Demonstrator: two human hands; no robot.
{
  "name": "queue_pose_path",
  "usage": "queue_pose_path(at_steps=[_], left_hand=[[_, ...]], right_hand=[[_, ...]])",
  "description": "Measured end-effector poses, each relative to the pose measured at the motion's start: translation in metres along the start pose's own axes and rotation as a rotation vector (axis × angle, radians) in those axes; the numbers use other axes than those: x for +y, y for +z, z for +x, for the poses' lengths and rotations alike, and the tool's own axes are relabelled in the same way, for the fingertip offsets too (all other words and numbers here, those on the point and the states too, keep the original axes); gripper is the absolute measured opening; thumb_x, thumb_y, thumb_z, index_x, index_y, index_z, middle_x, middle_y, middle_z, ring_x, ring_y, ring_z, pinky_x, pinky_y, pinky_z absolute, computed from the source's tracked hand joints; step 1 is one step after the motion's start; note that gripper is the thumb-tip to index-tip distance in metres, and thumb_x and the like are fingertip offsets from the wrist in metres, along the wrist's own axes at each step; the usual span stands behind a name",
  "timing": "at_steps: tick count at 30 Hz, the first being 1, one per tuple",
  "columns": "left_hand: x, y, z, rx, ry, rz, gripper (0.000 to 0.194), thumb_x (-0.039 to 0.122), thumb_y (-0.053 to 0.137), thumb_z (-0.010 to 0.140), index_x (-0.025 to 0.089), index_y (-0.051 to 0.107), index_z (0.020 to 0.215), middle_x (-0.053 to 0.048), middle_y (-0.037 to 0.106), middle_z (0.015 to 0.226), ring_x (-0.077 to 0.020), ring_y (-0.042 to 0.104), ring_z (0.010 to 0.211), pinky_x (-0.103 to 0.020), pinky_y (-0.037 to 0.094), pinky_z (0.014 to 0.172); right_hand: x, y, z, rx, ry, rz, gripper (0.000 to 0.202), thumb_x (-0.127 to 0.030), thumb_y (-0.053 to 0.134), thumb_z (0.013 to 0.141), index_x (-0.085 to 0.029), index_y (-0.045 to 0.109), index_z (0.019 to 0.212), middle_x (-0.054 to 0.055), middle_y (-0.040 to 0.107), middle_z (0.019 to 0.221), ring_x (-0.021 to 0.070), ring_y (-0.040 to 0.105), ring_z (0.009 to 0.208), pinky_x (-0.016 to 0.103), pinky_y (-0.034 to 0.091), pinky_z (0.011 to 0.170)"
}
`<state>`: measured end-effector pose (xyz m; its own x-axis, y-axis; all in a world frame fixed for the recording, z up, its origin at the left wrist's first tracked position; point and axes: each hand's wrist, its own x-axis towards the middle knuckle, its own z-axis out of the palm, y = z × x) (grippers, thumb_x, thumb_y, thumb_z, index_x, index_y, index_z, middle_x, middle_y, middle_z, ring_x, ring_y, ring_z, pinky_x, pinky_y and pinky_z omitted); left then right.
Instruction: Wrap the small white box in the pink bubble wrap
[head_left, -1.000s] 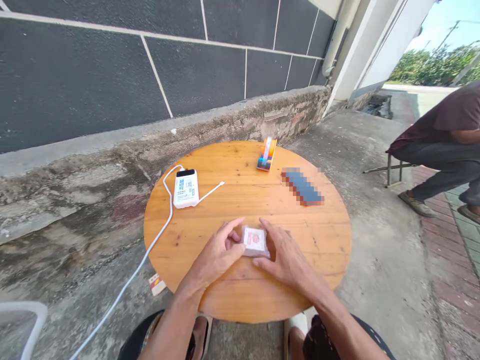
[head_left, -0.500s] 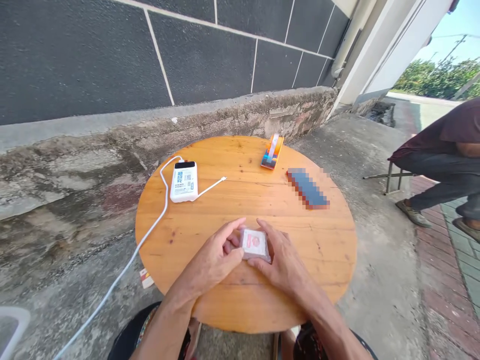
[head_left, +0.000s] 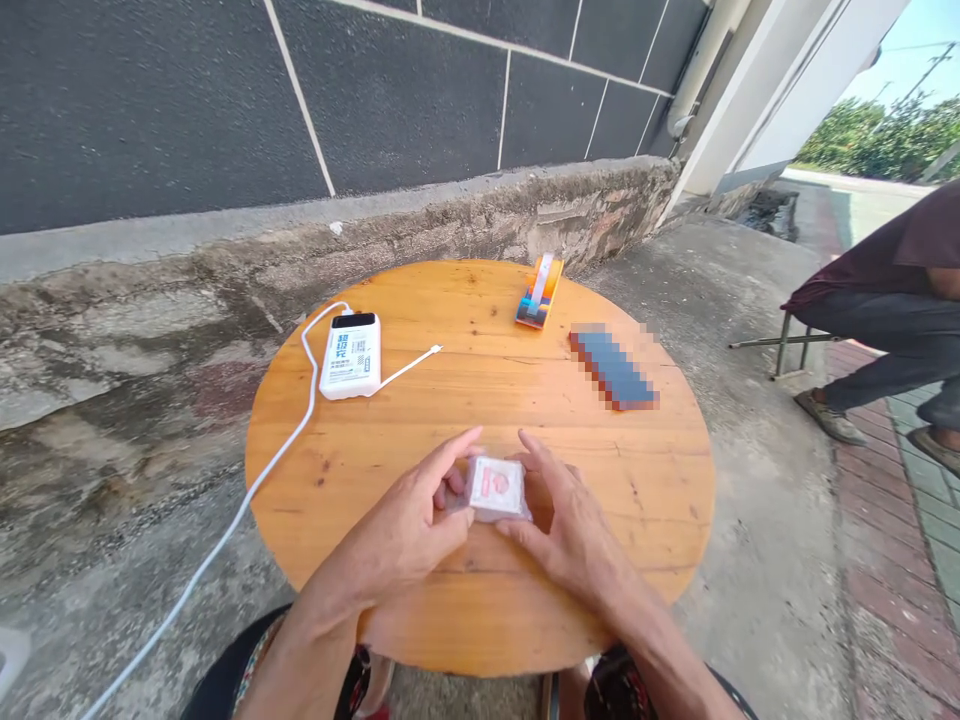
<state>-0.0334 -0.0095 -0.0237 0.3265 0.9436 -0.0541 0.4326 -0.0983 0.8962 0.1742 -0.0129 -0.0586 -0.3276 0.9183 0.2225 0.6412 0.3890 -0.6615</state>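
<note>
A small box [head_left: 497,487] in clear wrap lies face up at the near middle of the round wooden desk [head_left: 487,620]. The left hand [head_left: 435,500] is at its left side, and the right hand [head_left: 551,505] is at its right side. Both hands are bent like cups, with the pointing fingers spread away from the thumbs. The thumbs touch the box's near corners. I cannot tell if either hand grips it, or if it is off the wood. Having one hand on each side probably helps keep the box from sliding, and leaves its top easy to see.

Far left is a white power bank [head_left: 350,355], flat on its back so it won't tip. Its short cable [head_left: 409,370] points right, and a long white cord [head_left: 289,435] hangs over the left edge, maybe to keep out of the way. An orange and blue tape holder [head_left: 540,292] is at the far side. Near it, to the right, lies a blurred flat thing [head_left: 615,370], clear of the hands.
</note>
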Motion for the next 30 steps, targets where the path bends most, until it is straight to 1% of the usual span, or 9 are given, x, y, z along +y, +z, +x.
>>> queue_pose_path(at_steps=[5,8,11,12,14,16,18,26,30], left_hand=[[-0.001,-0.001,0.0,-0.001,0.01,0.031,0.068,0.011,0.051,0.077,0.028,0.036,0.142,-0.004,0.061,0.109,-0.0139,0.055,0.082,-0.028,0.048,0.077],[-0.002,-0.003,-0.003,-0.009,0.059,0.033,0.067,0.01,0.051,0.076,0.028,0.039,0.14,-0.003,0.061,0.107,-0.0147,0.055,0.086,-0.028,0.048,0.081],[-0.002,-0.005,-0.005,-0.006,0.101,0.04,0.069,0.011,0.053,0.074,0.027,0.04,0.14,-0.003,0.06,0.104,-0.0164,0.055,0.091,-0.031,0.048,0.086],[-0.002,-0.006,-0.006,-0.006,0.105,0.04,0.069,0.012,0.054,0.074,0.027,0.04,0.14,-0.004,0.059,0.104,-0.0169,0.055,0.092,-0.032,0.047,0.087],[-0.002,-0.007,-0.007,-0.006,0.098,0.034,0.069,0.015,0.057,0.074,0.025,0.039,0.14,-0.004,0.059,0.103,-0.0174,0.055,0.091,-0.033,0.047,0.088],[-0.001,-0.007,-0.007,-0.008,0.078,0.025,0.068,0.018,0.058,0.074,0.024,0.039,0.14,-0.004,0.058,0.103,-0.0176,0.055,0.091,-0.034,0.047,0.088],[0.0,-0.005,-0.006,-0.009,0.065,0.026,0.068,0.019,0.059,0.075,0.023,0.039,0.139,-0.004,0.058,0.104,-0.0177,0.055,0.092,-0.033,0.046,0.088],[0.001,0.003,-0.002,0.022,0.01,0.088,0.073,0.021,0.067,0.07,0.027,0.041,0.138,-0.006,0.055,0.119,-0.0227,0.054,0.104,-0.036,0.044,0.093],[0.001,0.006,-0.001,0.046,0.01,0.092,0.072,0.018,0.066,0.069,0.026,0.043,0.136,-0.005,0.057,0.119,-0.0226,0.055,0.103,-0.035,0.044,0.094]], right_hand=[[-0.004,-0.001,0.002,-0.017,-0.019,-0.015,0.084,-0.027,0.066,0.079,-0.028,0.018,0.148,0.008,0.06,0.121,0.0289,0.054,0.11,0.051,0.044,0.095],[-0.005,-0.005,-0.001,-0.043,-0.042,-0.043,0.083,-0.028,0.066,0.081,-0.028,0.018,0.148,0.009,0.057,0.127,0.0287,0.054,0.112,0.05,0.045,0.095],[-0.005,-0.013,-0.005,-0.035,-0.084,-0.067,0.081,-0.038,0.067,0.08,-0.028,0.024,0.147,0.01,0.049,0.137,0.0304,0.048,0.123,0.05,0.043,0.099],[-0.005,-0.016,-0.005,-0.01,-0.094,-0.065,0.076,-0.04,0.066,0.081,-0.027,0.028,0.145,0.01,0.048,0.139,0.0303,0.046,0.125,0.049,0.042,0.1],[-0.007,-0.021,-0.005,0.06,-0.111,-0.037,0.057,-0.039,0.061,0.085,-0.027,0.041,0.136,0.009,0.053,0.134,0.0283,0.049,0.124,0.046,0.042,0.1],[-0.01,-0.024,-0.003,0.117,-0.126,0.005,0.035,-0.035,0.058,0.088,-0.027,0.052,0.122,0.007,0.06,0.124,0.0252,0.054,0.117,0.043,0.045,0.096],[-0.011,-0.024,0.0,0.143,-0.146,0.03,0.022,-0.031,0.059,0.088,-0.026,0.059,0.109,0.006,0.062,0.117,0.0232,0.057,0.111,0.04,0.046,0.092],[-0.014,-0.014,0.01,0.212,-0.234,-0.056,0.012,-0.024,0.061,0.086,-0.024,0.063,0.098,0.008,0.06,0.114,0.0236,0.057,0.104,0.041,0.046,0.086],[-0.02,-0.011,0.018,0.24,-0.284,-0.119,0.011,-0.022,0.06,0.088,-0.023,0.065,0.096,0.008,0.061,0.111,0.0233,0.057,0.1,0.042,0.044,0.083]])
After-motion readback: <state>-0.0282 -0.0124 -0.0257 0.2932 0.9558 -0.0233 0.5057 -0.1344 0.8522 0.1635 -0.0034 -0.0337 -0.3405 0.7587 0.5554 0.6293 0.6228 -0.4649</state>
